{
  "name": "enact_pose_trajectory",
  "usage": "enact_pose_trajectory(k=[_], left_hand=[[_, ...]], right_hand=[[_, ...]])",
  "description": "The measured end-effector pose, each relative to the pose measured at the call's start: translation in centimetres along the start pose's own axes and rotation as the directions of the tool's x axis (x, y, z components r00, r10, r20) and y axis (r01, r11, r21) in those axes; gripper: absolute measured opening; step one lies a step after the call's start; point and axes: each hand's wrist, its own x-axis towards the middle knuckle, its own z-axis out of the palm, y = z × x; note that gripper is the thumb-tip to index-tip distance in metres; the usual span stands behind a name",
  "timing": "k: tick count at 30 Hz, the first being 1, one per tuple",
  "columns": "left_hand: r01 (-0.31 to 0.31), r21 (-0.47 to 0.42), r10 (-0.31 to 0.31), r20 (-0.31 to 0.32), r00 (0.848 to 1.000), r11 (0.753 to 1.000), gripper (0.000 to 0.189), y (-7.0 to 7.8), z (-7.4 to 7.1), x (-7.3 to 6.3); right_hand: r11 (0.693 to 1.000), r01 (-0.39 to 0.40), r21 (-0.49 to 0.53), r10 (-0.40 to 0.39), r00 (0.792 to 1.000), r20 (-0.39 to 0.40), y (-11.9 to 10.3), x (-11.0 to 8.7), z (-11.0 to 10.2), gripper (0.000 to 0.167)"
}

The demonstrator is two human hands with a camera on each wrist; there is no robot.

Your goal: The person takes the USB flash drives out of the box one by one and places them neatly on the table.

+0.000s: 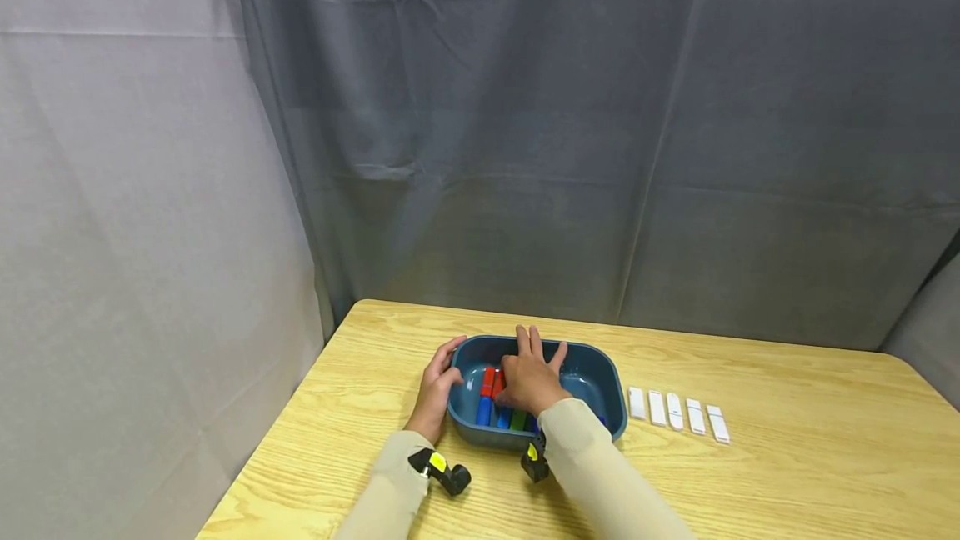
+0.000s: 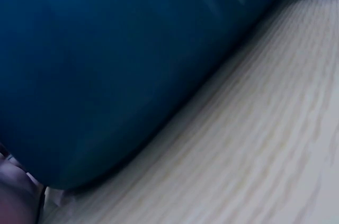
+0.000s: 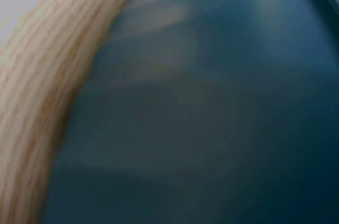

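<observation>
A dark teal plastic basin [image 1: 611, 398] sits on the wooden table. My left hand [image 1: 435, 390] holds its left end, thumb over the rim and fingers along the outside. My right hand [image 1: 534, 382] reaches down into the basin, middle, ring and little fingers spread and stretched toward the far wall. Its thumb and index finger pinch a red-ended stick [image 1: 498, 380] lying among the others. Beside that lies a red piece [image 1: 488, 382] in line with a blue piece [image 1: 484, 411], and a green one [image 1: 518, 419]. The right hand and sleeve hide part of the contents.
To the right of the basin, several white USB-stick-like pieces [image 1: 675, 412] lie in a slanting row on the table [image 1: 810, 440]. Grey cloth [image 1: 525, 148] hangs behind the table and along the left. Both wrist views show mostly the basin's outer wall [image 2: 116, 65] close up.
</observation>
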Motion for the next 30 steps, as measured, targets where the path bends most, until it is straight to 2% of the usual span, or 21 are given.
enact_pose_trajectory(k=[17,20,25,30], left_hand=[[-0.01,-0.023,0.01,-0.007,1.0,1.0,0.062,0.0,0.1,0.1],[-0.023,-0.03,0.023,-0.013,1.0,0.999,0.061,-0.4,0.0,0.4],[-0.039,-0.029,0.038,-0.015,0.999,0.999,0.06,-0.1,0.2,0.2],[-0.04,-0.013,0.04,-0.01,0.999,0.999,0.061,-0.2,0.0,0.2]], right_hand=[[1.0,-0.001,-0.01,0.001,1.0,-0.014,-0.1,0.1,-0.1,0.027],[1.0,0.0,0.003,0.0,1.0,-0.022,-0.1,0.1,-0.2,0.028],[0.999,-0.006,0.045,0.006,1.0,-0.009,0.0,0.1,-0.4,0.028],[0.995,0.019,0.099,-0.02,1.0,0.004,0.5,-0.1,-1.1,0.03]])
